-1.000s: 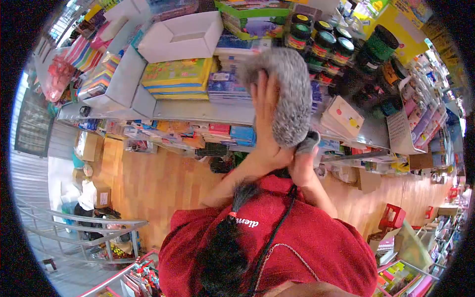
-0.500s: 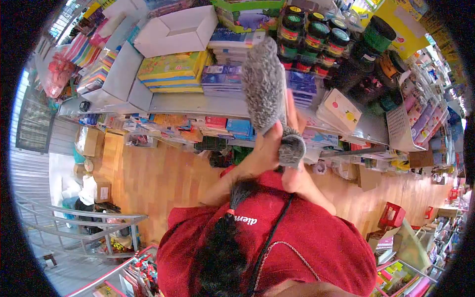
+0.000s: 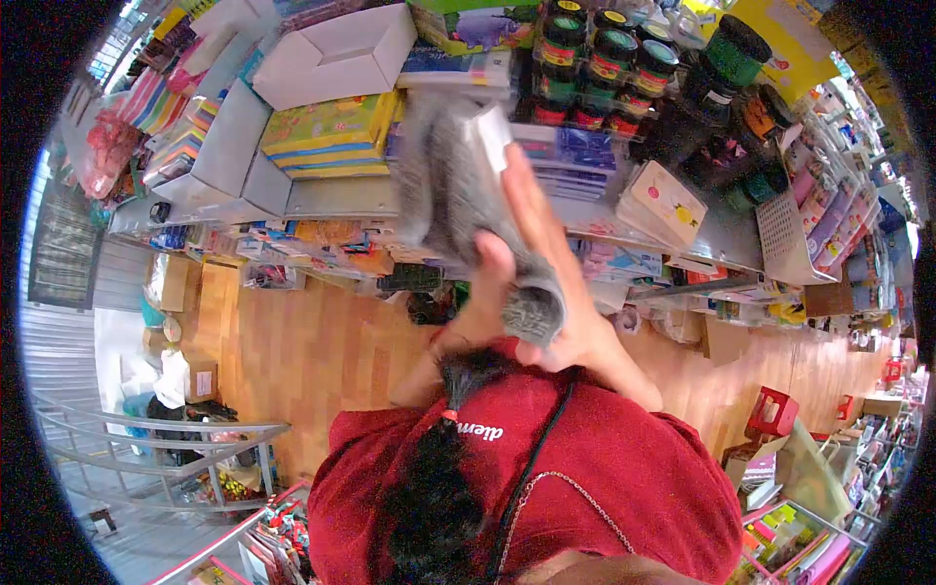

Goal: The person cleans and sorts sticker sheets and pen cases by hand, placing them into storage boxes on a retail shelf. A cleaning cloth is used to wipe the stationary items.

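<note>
A grey, fluffy, cloth-like piece (image 3: 450, 185) is held up in front of my chest, above the shelf edge. It is smeared by motion, so its exact kind cannot be told. A white patch shows along its upper right side, and its lower end curls into a roll. My left hand (image 3: 476, 307) is at its lower left, with the thumb against the grey fabric; the other fingers are hidden or blurred. My right hand (image 3: 575, 312) grips it from the right, fingers stretched up along its side and the rolled end against the palm.
Behind the hands runs a shelf (image 3: 336, 198) with yellow packs (image 3: 327, 136), a white box (image 3: 336, 58), dark-lidded jars (image 3: 604, 63) and white cards (image 3: 663, 205). A metal railing (image 3: 175, 448) stands at left. A red crate (image 3: 773, 413) sits on the wooden floor (image 3: 312, 341) at right.
The grey fluffy piece has swung left and tilted, and its white patch now shows. My right hand has come up along its side; my left hand has moved slightly left.
</note>
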Demonstrator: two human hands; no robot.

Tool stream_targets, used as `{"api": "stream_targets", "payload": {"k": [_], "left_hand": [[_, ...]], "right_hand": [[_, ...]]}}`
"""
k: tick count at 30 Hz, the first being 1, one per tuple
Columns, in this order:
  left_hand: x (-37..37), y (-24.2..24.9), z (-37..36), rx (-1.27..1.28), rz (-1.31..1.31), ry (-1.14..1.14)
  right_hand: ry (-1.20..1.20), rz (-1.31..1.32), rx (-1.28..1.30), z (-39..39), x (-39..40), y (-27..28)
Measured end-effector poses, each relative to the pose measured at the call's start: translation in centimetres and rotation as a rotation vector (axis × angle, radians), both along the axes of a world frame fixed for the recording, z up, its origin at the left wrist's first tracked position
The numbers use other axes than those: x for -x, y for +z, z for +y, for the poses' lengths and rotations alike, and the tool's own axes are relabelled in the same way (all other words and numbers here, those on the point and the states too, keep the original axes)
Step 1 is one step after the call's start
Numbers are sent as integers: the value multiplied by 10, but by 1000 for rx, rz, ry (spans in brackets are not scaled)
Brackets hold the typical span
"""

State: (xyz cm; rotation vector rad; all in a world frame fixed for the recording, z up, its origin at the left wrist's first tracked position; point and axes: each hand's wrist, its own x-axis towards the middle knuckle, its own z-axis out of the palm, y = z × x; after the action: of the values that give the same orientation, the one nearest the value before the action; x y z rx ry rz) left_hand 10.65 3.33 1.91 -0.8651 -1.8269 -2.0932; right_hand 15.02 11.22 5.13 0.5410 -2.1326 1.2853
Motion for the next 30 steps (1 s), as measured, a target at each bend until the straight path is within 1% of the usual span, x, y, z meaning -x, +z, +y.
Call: {"api": "stream_targets", "payload": {"k": [1, 3, 4, 6, 8, 10, 12, 13, 14, 16, 18, 21, 22, 23, 24, 25, 27, 28, 29, 30], "left_hand": [[11, 3, -4, -63, -80, 11], [29, 12, -15, -170, -234, 4], [34, 16, -19, -188, -272, -18], [26, 14, -16, -137, -210, -15], [7, 8, -7, -26, -33, 10], [-7, 2, 4, 43, 90, 35], [-3, 2, 8, 23, 90, 51], [2, 2, 8, -3, 71, 71], [10, 6, 6, -41, 33, 87], [24, 19, -2, -141, -79, 110], [31, 34, -7, -228, -176, 117], [41, 57, -12, -297, -452, -81], [41, 64, -18, -248, -611, -215], [40, 62, -21, -240, -647, -338], [39, 59, -23, -233, -681, -459], [34, 59, -22, -225, -711, -496], [22, 60, -21, -207, -772, -568], [16, 52, -20, -130, -682, -529], [10, 43, -17, -52, -592, -490], [3, 29, -13, 24, -297, -468]], "right_hand": [[67, 2, 41, -5, -4, 0], [91, -13, -127, -15, -10, -9], [87, -29, -139, -17, -11, -9], [42, -13, -127, -16, -10, -8], [-39, 54, -76, -8, 1, -2], [10, 62, -107, 7, 9, 5], [92, 71, -53, 9, 10, 6], [111, 16, -5, 3, 7, 4], [133, -37, 44, -2, 2, 2], [140, -126, 51, -9, -10, -7], [106, -65, -4, -7, -14, -10], [82, -212, 153, 6, -16, -12], [30, -197, 292, 9, -15, -12], [-20, -183, 429, 13, -13, -12], [-92, -184, 436, 19, -11, -12], [-163, -187, 441, 27, -8, -12], [-295, -277, 485, 40, -1, -19], [-363, -320, 506, 44, 4, -23], [-459, -190, 409, 48, 13, -26], [-551, -61, 308, 51, 24, -30]]}}
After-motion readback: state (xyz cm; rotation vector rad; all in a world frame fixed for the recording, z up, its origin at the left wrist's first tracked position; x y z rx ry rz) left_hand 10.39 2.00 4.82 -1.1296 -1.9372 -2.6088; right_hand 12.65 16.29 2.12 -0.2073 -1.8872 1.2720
